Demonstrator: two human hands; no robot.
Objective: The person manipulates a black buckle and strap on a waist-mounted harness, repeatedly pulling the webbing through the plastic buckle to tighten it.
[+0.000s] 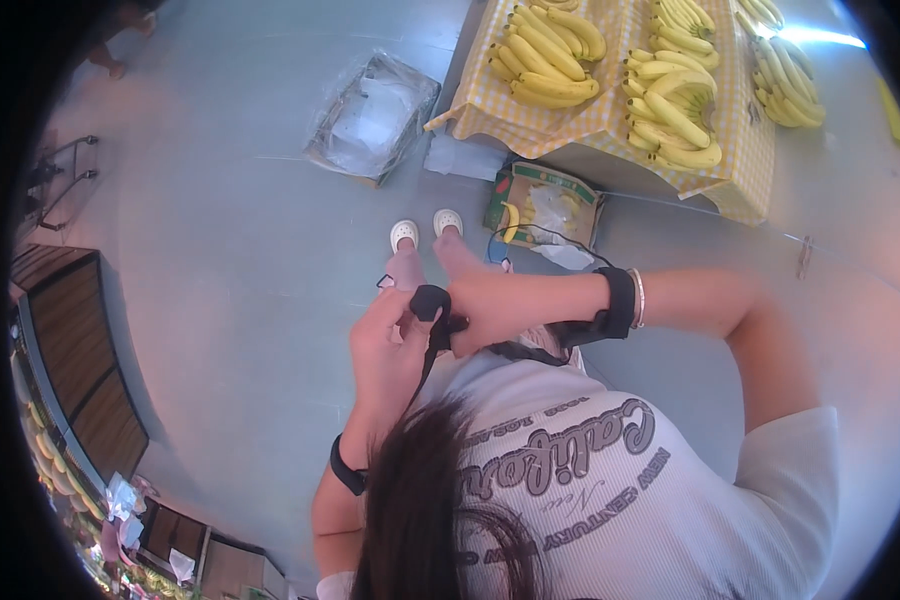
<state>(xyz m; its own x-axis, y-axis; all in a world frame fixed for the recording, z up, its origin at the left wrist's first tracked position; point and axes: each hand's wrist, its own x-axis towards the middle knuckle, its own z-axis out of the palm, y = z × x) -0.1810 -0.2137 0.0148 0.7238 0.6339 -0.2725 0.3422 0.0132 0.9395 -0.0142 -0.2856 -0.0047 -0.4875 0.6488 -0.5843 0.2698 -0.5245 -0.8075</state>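
In front of my chest my two hands meet at a black strap [433, 345]. My left hand [382, 345] pinches it near a rounded black end, and a length hangs down beside my palm. Closed around the other side of the same strap is my right hand [490, 308], its fingertips mostly hidden. A black wristband [346, 466] circles my left wrist. On my right forearm sit another black band [620, 300] and a pale bracelet [640, 298]. From the right band a thin black cord [570, 238] loops forward, and more black strapping [530, 352] runs under the arm.
Ahead to the right, bunches of bananas [550, 60] lie on a table with a yellow checked cloth [610, 140]. An open carton [595, 215] with bananas stands below it. A plastic-lined box [320, 150] rests on the floor. Brown wooden display units [75, 330] line the left.
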